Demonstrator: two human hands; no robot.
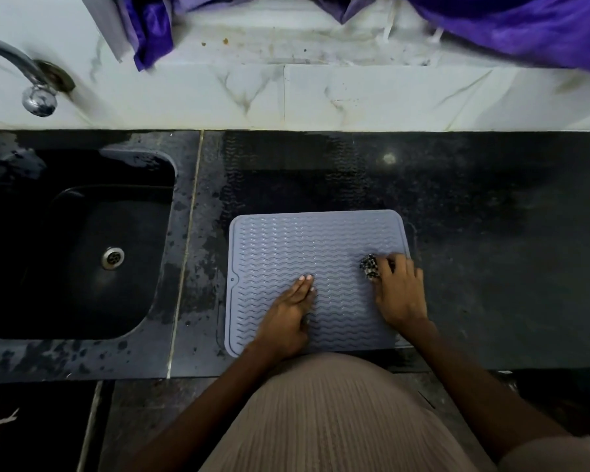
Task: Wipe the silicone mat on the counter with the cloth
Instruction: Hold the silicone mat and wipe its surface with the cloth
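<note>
The mat (317,281) is laid flat at the near edge of the dark surface (491,250), right of the sink (82,240). It is held down by the left hand (288,318), fingers straight and flat on its ridges. The cloth (369,266), bunched small, is gripped in the curled right hand (401,291) near the mat's right edge. Wiping is judged underway; how much is done cannot be told. Farther back, wet ripple marks are seen on the surface.
</note>
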